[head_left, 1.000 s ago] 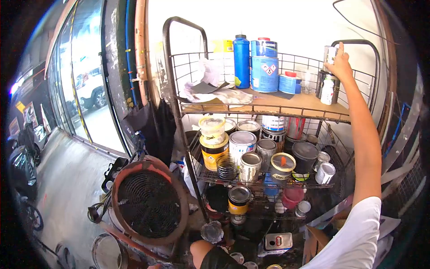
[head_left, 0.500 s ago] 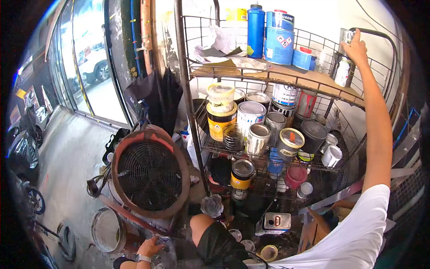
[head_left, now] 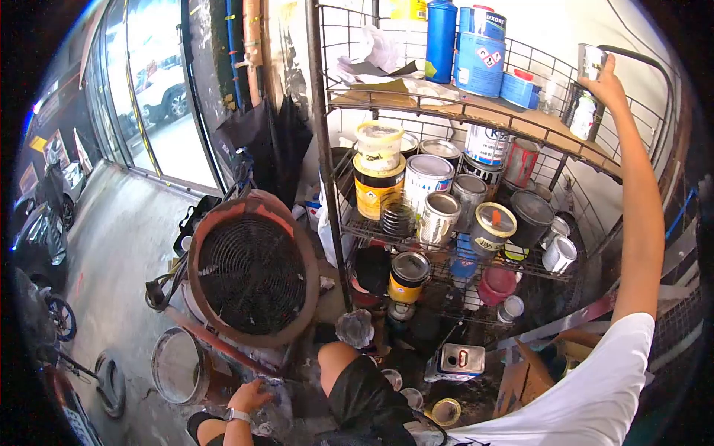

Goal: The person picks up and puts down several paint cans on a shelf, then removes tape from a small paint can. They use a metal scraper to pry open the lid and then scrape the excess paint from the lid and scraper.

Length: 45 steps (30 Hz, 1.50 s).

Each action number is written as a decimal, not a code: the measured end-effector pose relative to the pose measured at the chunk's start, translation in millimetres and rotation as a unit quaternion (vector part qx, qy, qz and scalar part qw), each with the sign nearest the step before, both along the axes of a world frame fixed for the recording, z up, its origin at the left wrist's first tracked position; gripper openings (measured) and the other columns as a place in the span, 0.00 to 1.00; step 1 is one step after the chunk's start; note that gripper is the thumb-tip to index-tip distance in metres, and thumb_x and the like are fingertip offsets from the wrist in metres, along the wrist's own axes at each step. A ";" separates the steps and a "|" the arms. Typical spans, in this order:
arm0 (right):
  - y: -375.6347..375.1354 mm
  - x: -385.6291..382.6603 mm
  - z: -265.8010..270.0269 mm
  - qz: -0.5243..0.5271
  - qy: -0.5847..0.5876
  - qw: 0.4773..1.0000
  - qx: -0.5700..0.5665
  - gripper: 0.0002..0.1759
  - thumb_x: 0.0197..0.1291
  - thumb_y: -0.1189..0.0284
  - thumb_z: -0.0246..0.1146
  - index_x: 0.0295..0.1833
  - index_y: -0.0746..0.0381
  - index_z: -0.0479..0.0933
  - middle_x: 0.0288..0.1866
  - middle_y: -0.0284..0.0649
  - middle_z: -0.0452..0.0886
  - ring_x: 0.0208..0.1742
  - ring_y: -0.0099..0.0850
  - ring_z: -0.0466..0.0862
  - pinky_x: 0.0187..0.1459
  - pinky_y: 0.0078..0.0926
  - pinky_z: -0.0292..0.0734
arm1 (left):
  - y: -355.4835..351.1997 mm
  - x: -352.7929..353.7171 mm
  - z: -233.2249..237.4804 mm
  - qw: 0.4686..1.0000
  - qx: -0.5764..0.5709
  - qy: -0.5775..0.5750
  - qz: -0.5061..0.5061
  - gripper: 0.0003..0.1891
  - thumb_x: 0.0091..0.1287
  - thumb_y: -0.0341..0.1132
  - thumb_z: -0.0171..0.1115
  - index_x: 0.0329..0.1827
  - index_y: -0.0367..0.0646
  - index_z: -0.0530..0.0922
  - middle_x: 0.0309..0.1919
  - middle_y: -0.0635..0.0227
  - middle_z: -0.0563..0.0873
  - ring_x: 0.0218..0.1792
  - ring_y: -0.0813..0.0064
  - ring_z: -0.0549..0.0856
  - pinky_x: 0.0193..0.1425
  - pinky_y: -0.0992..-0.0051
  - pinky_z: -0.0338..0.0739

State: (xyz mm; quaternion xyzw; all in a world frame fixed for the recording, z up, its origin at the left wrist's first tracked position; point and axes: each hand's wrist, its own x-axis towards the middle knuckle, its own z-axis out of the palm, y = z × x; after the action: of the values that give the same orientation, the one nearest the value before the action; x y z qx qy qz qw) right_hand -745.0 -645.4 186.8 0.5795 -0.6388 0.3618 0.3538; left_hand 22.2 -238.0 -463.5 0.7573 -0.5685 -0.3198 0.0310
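Observation:
At the upper right, my right hand (head_left: 608,83) is closed around a small silver-grey cup (head_left: 591,61), raised above the top shelf's right end. Just below it stand a dark container and a white-labelled bottle (head_left: 584,117). Low in the view, near my bent knee, my left hand (head_left: 249,396) wears a watch and hangs with its fingers loosely stretched. Nothing shows in that hand, though crumpled clear plastic (head_left: 279,416) lies close to it.
A wire rack (head_left: 446,104) holds blue tins (head_left: 480,63), a blue bottle (head_left: 440,41) and several paint cans (head_left: 429,178). On the left stand a large round fan (head_left: 253,275) and a bucket (head_left: 178,364). A rectangular metal can (head_left: 457,362) sits on the floor.
The view has shifted, so the rack sits further right and slightly higher. My right hand now shows the cup more plainly in its grip. My left hand stays low near my knee.

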 end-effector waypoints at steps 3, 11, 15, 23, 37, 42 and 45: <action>13.2 14.4 -1.6 -0.004 -0.054 0.998 0.029 0.71 0.51 0.46 0.76 0.80 0.75 0.38 0.57 0.71 0.82 0.59 0.59 0.86 0.61 0.42 0.81 | -5.5 -13.9 25.1 1.000 0.022 -0.006 0.017 0.35 0.61 0.53 0.72 0.67 0.40 0.78 0.46 0.44 0.90 0.53 0.45 0.88 0.58 0.53 0.82; 4.0 4.8 2.1 -0.029 -0.088 0.995 0.047 0.70 0.49 0.44 0.77 0.78 0.76 0.40 0.61 0.73 0.79 0.63 0.59 0.84 0.65 0.42 0.78 | -5.1 -16.0 23.9 1.000 0.001 -0.011 0.005 0.31 0.61 0.49 0.71 0.66 0.43 0.79 0.45 0.48 0.91 0.51 0.46 0.88 0.58 0.51 0.82; 11.8 13.4 -0.1 -0.046 -0.073 0.996 0.015 0.71 0.47 0.43 0.77 0.77 0.77 0.41 0.60 0.73 0.80 0.65 0.60 0.83 0.68 0.41 0.76 | -2.5 -14.3 20.9 1.000 -0.013 0.015 0.003 0.31 0.63 0.49 0.71 0.66 0.43 0.79 0.44 0.49 0.91 0.50 0.47 0.89 0.57 0.52 0.82; 66.0 77.8 26.8 0.060 0.000 0.979 -0.197 0.49 0.61 0.44 0.71 0.74 0.69 0.66 0.59 0.56 0.85 0.60 0.44 0.86 0.63 0.37 0.78 | -0.2 -18.9 28.6 0.999 -0.036 0.019 -0.011 0.30 0.65 0.49 0.71 0.68 0.44 0.78 0.44 0.52 0.92 0.50 0.48 0.89 0.57 0.54 0.82; 26.9 357.1 -240.4 0.361 0.056 0.921 0.136 0.62 0.52 0.49 0.79 0.79 0.73 0.54 0.71 0.65 0.72 0.75 0.54 0.73 0.74 0.44 0.69 | 1.9 -23.9 22.9 0.990 -0.090 0.028 -0.107 0.30 0.67 0.51 0.69 0.65 0.41 0.76 0.47 0.50 0.90 0.51 0.46 0.88 0.54 0.53 0.82; -26.9 381.2 -257.0 0.423 -0.164 0.867 0.208 0.69 0.43 0.48 0.84 0.78 0.75 0.52 0.67 0.62 0.77 0.69 0.49 0.79 0.70 0.40 0.74 | 2.5 -18.8 29.0 0.978 -0.084 0.036 -0.187 0.29 0.68 0.50 0.68 0.66 0.42 0.75 0.46 0.49 0.89 0.48 0.45 0.88 0.52 0.51 0.82; -37.3 385.3 -265.7 0.534 -0.289 0.777 0.167 0.69 0.41 0.59 0.87 0.78 0.74 0.48 0.63 0.57 0.80 0.64 0.39 0.82 0.64 0.36 0.79 | 2.9 -16.3 39.8 0.966 -0.134 0.051 -0.216 0.30 0.68 0.51 0.68 0.66 0.42 0.74 0.44 0.50 0.89 0.47 0.46 0.88 0.50 0.52 0.82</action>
State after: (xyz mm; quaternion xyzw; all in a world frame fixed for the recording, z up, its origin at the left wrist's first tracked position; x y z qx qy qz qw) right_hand -359.8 -682.7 -78.9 0.7457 -0.3499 0.5307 -0.1997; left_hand 5.9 -235.1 -423.6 0.5882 -0.7540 -0.2778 0.0910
